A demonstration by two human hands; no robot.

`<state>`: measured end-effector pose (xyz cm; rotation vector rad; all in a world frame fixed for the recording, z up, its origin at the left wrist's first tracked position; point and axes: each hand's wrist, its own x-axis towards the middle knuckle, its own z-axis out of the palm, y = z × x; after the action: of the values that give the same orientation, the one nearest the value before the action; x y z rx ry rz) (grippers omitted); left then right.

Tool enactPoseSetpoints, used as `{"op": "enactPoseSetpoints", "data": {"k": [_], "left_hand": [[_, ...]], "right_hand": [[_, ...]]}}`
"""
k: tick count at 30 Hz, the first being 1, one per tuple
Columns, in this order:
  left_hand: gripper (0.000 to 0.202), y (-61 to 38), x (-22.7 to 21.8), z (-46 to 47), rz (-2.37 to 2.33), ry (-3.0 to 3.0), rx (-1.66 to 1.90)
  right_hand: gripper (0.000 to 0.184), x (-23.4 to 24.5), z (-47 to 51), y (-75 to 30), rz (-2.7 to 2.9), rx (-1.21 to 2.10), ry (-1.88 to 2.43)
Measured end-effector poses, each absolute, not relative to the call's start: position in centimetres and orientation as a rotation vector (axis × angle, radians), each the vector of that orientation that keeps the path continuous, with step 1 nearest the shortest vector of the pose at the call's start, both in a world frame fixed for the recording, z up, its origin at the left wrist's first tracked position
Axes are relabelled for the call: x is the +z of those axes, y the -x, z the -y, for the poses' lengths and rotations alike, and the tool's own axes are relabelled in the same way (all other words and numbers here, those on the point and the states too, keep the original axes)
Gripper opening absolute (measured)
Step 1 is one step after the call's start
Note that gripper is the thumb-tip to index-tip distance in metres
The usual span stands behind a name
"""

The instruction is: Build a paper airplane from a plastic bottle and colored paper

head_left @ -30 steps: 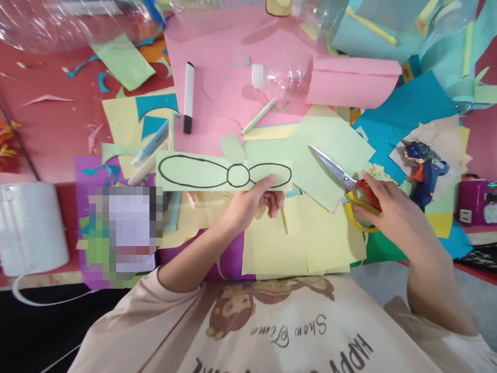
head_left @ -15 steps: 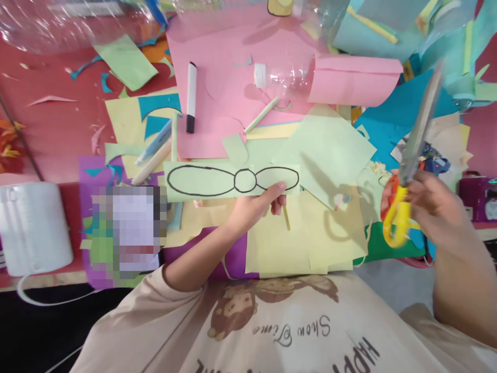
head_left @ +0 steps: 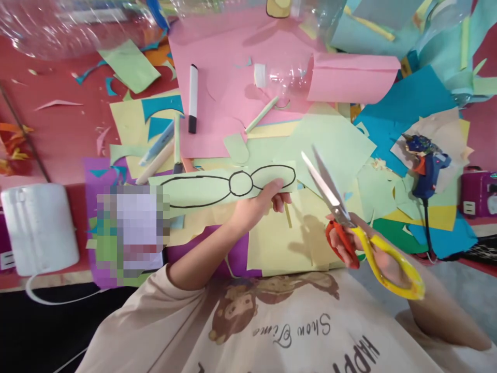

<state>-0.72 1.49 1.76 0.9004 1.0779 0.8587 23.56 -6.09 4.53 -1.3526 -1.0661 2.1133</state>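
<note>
A pale green paper strip (head_left: 202, 190) carries a black outline of two long ovals joined by a small circle. My left hand (head_left: 258, 204) pinches its right part, thumb on top and fingers beneath. In my right hand (head_left: 355, 243) are scissors (head_left: 334, 204) with one red and one yellow handle loop. Their blades are parted and point up and left, a short way right of the strip's end, not touching it. Below the strip lie sheets of pale yellow paper (head_left: 272, 248).
A clear bottle wrapped in pink paper (head_left: 353, 77) lies ahead. A black-and-white marker (head_left: 193, 98) rests on pink paper (head_left: 225, 46). At right is a blue glue gun (head_left: 429, 173) with a cord. A white case (head_left: 41, 228) and a pixelated area are at left.
The scissors have come left and down toward the strip, turning from nearly closed and upright to parted blades tilted left. The strip has tilted slightly, its left end lower.
</note>
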Motion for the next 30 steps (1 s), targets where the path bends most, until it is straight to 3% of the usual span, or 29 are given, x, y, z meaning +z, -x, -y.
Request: {"op": "enactPoseSetpoints", "data": {"k": [30], "left_hand": [[0.033,0.7,2.0,-1.2,-1.125,-0.939,0.795]], "right_hand": [[0.063,5.0,5.3,-20.3,1.258,2.102,1.296]]}}
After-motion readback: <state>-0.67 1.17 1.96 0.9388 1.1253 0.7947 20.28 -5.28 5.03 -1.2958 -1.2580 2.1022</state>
